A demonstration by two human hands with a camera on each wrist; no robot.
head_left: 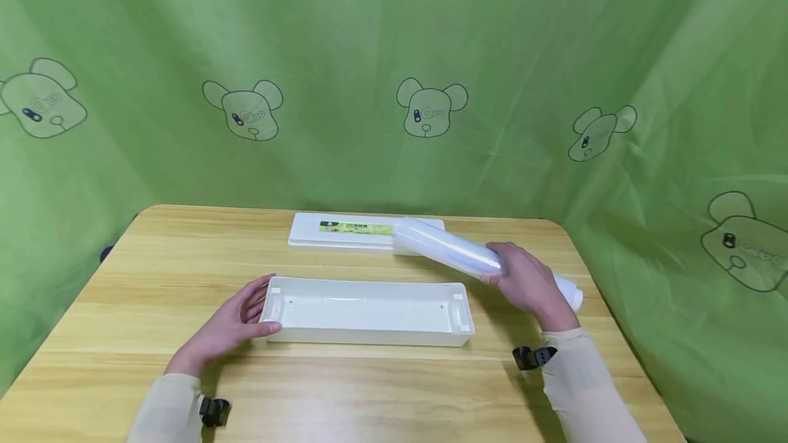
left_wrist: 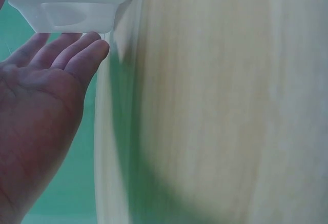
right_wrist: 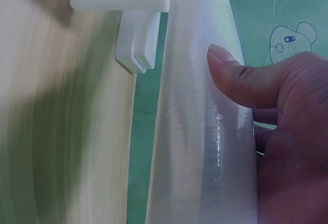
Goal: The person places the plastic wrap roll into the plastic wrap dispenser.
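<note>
A long white plastic box (head_left: 369, 336) stands open-topped on the table. My left hand (head_left: 224, 327) holds its left end, thumb at the front corner and fingers along the end towards the back; the fingertips (left_wrist: 97, 47) touch the end wall in the left wrist view. Above the table to the right, my right hand (head_left: 528, 284) grips a roll of cling film (head_left: 446, 247) around its right half. The roll slants, its left end farther back, over the lid. In the right wrist view the thumb (right_wrist: 246, 83) lies along the shiny film.
Behind the box lies a flat white lid (head_left: 304, 232) with a yellow-green label (head_left: 353, 227); the roll hides part of its right end. A wooden table (head_left: 345, 395) bears everything. Green curtains (head_left: 345, 156) with bear-head drawings hang behind and at both sides.
</note>
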